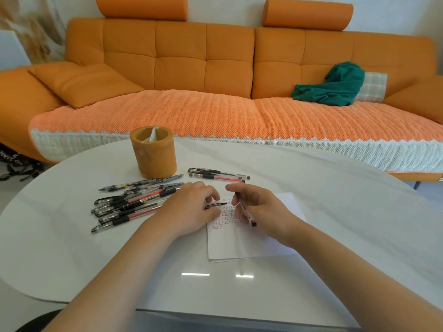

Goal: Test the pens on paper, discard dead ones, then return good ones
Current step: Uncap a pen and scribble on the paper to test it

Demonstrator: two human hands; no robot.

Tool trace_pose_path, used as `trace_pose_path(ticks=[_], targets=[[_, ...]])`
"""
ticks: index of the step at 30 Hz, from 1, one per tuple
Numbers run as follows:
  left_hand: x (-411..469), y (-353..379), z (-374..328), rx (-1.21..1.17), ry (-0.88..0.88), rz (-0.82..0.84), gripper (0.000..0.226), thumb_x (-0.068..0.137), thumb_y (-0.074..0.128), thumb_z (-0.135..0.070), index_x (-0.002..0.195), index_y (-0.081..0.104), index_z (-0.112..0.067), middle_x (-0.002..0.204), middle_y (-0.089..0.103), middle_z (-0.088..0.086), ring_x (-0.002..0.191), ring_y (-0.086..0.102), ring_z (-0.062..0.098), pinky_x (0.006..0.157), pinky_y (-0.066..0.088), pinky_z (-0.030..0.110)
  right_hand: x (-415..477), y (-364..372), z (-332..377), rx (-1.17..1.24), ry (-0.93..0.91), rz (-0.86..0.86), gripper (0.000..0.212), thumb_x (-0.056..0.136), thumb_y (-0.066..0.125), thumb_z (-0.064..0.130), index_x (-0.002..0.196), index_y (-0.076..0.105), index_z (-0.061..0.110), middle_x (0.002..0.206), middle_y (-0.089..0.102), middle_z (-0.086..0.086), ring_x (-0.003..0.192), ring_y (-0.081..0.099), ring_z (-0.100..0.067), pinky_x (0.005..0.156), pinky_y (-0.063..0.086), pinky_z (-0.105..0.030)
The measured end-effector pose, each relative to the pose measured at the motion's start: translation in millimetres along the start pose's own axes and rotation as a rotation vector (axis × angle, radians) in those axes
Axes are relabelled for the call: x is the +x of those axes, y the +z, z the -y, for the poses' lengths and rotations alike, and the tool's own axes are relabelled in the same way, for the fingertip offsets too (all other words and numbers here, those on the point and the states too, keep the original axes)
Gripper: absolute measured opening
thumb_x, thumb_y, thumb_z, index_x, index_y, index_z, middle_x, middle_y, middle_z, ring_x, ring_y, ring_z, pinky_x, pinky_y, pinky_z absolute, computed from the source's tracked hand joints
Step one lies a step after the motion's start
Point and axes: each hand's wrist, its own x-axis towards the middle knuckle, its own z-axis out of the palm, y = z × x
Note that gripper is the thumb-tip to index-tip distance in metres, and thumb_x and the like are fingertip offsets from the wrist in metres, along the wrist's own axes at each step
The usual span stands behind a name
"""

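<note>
Orange and matte, the round holder stands at the far side of the glossy white oval table. Inside it are a pointed white scrap and some crinkled clear film. Left of the hands lies a loose pile of about ten capped pens with clear barrels and black grips, several showing red ink. They overlap too much for an exact count. Behind the hands, right of the holder, three or four more pens lie side by side in a row.

White paper lies flat under both hands, with rows of small red and black marks on it. The left hand curls its fingers and pinches a short black cap over the marks. The right hand has thumb and fingers clamped on one clear pen, held aslant above the paper.

Beyond the table is a quilted orange sofa with a crumpled green cloth on it.
</note>
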Motion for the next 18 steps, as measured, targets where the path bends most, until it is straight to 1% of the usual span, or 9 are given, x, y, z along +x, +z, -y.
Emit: trace_pose_path(ticks=[2,3,4,5,7,8,10,13,18], targets=[[1.3,1.4,1.0,-0.008,-0.009,0.020,0.031,0.088,0.064,-0.054,0.116,0.059,-0.041,0.106,0.051,-0.016,0.105,0.045,0.009,0.085,0.044,0.032,-4.0,3.0,0.0,0.010,-0.022,0.025,0.028,0.097,0.057,0.002,0.118,0.065,0.018,0.083,0.055,-0.001,0.069,0.052,-0.014,0.062,0.044,-0.022],[1.9,1.8,1.7,-0.032,-0.017,0.022,0.032,0.087,0.065,-0.055,0.115,0.060,-0.042,0.105,0.051,-0.016,0.105,0.045,0.010,0.083,0.044,0.031,-5.7,4.5,1.4,0.020,-0.021,0.031,0.016,0.099,0.059,0.012,0.113,0.067,0.017,0.079,0.053,-0.002,0.068,0.050,-0.015,0.062,0.043,-0.022],[2.3,1.9,2.2,-0.055,-0.025,0.025,0.032,0.085,0.067,-0.056,0.114,0.061,-0.042,0.105,0.050,-0.017,0.104,0.045,0.010,0.081,0.042,0.031,-6.8,5.7,2.8,0.029,-0.013,0.026,0.014,0.101,0.057,0.017,0.107,0.069,0.016,0.076,0.052,-0.003,0.066,0.049,-0.016,0.061,0.041,-0.023],[2.9,1.9,2.7,-0.065,-0.030,0.029,0.032,0.084,0.068,-0.056,0.113,0.061,-0.042,0.105,0.050,-0.017,0.104,0.045,0.009,0.080,0.041,0.030,-6.9,6.8,2.8,0.028,-0.002,0.016,0.017,0.101,0.053,0.016,0.101,0.070,0.016,0.075,0.053,-0.005,0.065,0.049,-0.017,0.059,0.041,-0.023],[4.1,1.7,3.4,-0.058,-0.034,0.042,0.034,0.083,0.069,-0.056,0.113,0.061,-0.042,0.106,0.050,-0.017,0.105,0.044,0.009,0.081,0.041,0.030,-7.8,9.9,4.4,0.003,0.007,0.015,0.022,0.095,0.050,0.003,0.097,0.067,0.015,0.074,0.057,-0.009,0.061,0.052,-0.022,0.056,0.041,-0.025],[4.7,1.5,3.4,-0.058,-0.035,0.048,0.035,0.083,0.069,-0.057,0.113,0.061,-0.042,0.107,0.050,-0.016,0.106,0.044,0.009,0.082,0.042,0.030,-8.6,11.5,5.0,-0.014,0.008,0.019,0.022,0.091,0.050,-0.003,0.095,0.065,0.013,0.074,0.060,-0.011,0.060,0.054,-0.023,0.056,0.042,-0.026],[5.8,0.9,3.4,-0.067,-0.038,0.062,0.036,0.082,0.071,-0.057,0.113,0.060,-0.042,0.109,0.050,-0.015,0.108,0.044,0.009,0.086,0.043,0.030,-9.2,13.4,5.7,-0.050,0.019,0.013,0.018,0.085,0.054,-0.008,0.088,0.062,0.008,0.069,0.063,-0.010,0.056,0.058,-0.021,0.051,0.043,-0.022],[6.5,-0.2,4.2,-0.081,-0.041,0.089,0.040,0.080,0.073,-0.058,0.114,0.060,-0.042,0.110,0.049,-0.015,0.109,0.044,0.009,0.089,0.044,0.031,-7.9,14.5,6.3,-0.096,0.037,0.003,0.011,0.082,0.059,-0.009,0.081,0.059,0.002,0.058,0.059,-0.011,0.046,0.053,-0.016,0.044,0.040,-0.018],[6.4,-0.9,5.0,-0.093,-0.043,0.094,0.042,0.079,0.074,-0.057,0.116,0.060,-0.041,0.111,0.050,-0.014,0.109,0.044,0.010,0.087,0.043,0.030,-4.6,16.4,7.4,-0.153,0.035,0.005,0.010,0.080,0.061,-0.006,0.076,0.055,0.000,0.053,0.057,-0.012,0.045,0.050,-0.022,0.044,0.039,-0.023]])
